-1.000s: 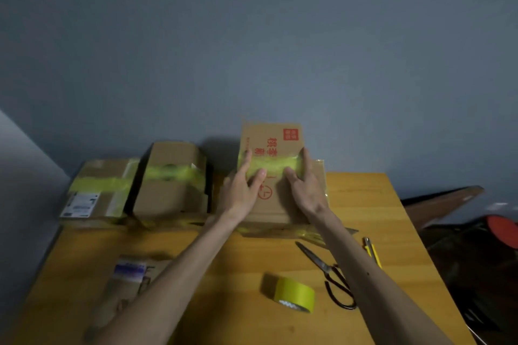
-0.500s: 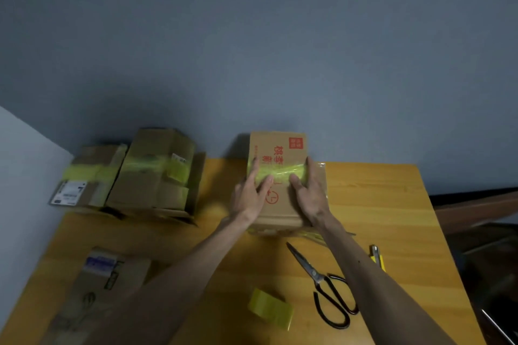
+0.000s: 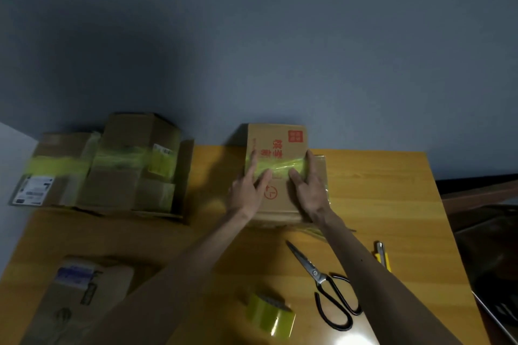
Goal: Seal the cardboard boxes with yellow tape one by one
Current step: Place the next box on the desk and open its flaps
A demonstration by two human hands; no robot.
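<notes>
Pressing flat on the box top with left hand [image 3: 246, 190] and right hand [image 3: 311, 190]: fingers straight, thumbs turned inward onto the yellow tape strip [image 3: 277, 167]. Gripping nothing, just pushing down. Pinning the red-printed cardboard box [image 3: 277, 137] directly under both palms, at the far edge of the tabletop [image 3: 378, 190], close to the wall.

Versus a second ago: same box, same flat press, thumbs barely shifted along the strip. Mostly just the view swinging. Reads as rub-down of a strip already cut and laid across the top. Probably the last touch on this box, so sealing here looks close to done. Cannot tell whether the strip ends are stuck down the sides.

Further out:
- Left of the left hand, well apart: two sealed boxes [image 3: 134, 165], both banded in yellow tape, blurred.
- Near the left forearm, toward the body: brown labelled parcel [image 3: 75, 294] lying flat, no yellow tape seen on it. Likely next in line.
- Between the forearms, nearer than the hands: tape roll [image 3: 270, 316] standing on edge.
- Just inside the right forearm: scissors [image 3: 322, 277], blades pointing toward the box.
- Just outside the right forearm: yellow utility knife [image 3: 381, 256].
</notes>
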